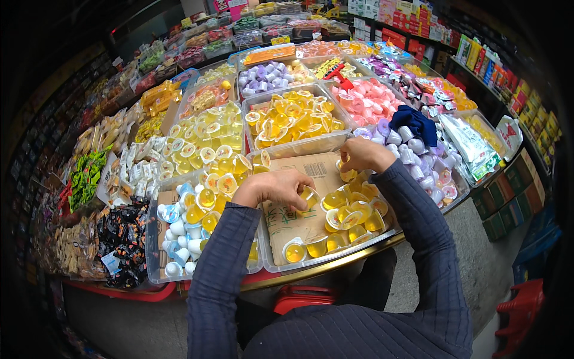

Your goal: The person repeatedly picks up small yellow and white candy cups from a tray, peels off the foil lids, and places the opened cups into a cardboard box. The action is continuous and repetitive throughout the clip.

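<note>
My left hand (287, 188) grips a yellow jelly cup (309, 199) above the cardboard (291, 226) that lines a clear plastic bin (332, 256). Toward the far right corner of that bin, my right hand (365, 155) has its fingers around another yellow jelly cup (346, 172), partly covered by the fingers. Loose yellow jelly cups (352, 211) lie heaped along the right and front of the bin, some on their sides. Just left of my left hand, more yellow cups (224, 181) are piled over white and blue cups (181, 238) in the neighbouring bin.
Behind stands a bin of orange-yellow jelly cups (291, 119). Purple-and-white cups (417, 157) and a dark blue cloth (412, 124) lie to the right. Black-wrapped sweets (123, 242) sit at left. A red stool (305, 298) is under the table edge; stacked cartons (511, 193) stand right.
</note>
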Available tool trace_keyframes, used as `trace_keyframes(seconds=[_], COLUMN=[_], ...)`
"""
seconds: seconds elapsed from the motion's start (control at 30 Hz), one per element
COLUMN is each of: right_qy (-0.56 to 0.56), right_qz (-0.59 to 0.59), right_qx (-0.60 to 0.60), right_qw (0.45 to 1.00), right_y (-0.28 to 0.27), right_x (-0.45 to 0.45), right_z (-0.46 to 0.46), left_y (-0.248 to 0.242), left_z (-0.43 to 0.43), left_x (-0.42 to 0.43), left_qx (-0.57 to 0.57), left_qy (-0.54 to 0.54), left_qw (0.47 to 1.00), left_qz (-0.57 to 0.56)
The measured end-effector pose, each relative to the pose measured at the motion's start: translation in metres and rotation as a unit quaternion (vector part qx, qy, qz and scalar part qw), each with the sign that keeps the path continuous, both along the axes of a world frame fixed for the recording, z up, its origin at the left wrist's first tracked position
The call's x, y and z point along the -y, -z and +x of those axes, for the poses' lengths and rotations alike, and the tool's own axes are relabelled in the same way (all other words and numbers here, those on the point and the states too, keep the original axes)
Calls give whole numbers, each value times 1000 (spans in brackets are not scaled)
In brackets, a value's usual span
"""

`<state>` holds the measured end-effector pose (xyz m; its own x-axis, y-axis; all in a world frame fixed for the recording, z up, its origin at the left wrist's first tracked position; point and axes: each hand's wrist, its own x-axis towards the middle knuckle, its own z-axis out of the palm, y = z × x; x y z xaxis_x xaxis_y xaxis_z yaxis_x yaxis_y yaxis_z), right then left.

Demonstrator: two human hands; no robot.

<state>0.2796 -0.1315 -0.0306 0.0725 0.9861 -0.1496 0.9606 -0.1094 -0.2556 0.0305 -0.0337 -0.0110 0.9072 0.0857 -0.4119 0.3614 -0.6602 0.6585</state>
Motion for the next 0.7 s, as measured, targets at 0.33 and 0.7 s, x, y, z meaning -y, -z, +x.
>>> trace_keyframes(seconds=[0.33, 0.7], right_qy=[-67, -27], right_qz=[67, 161], right_qx=[-312, -275], right_qw=[946, 948], right_y=[-6, 1], right_x=[-10, -18], right_z=[-2, -8], left_y=[6, -6], left_z=[13, -1], left_x=[-18, 3], left_qx=[496, 226], left_qy=[-372, -163], left_qw=[763, 960], left_qz=[-183, -35])
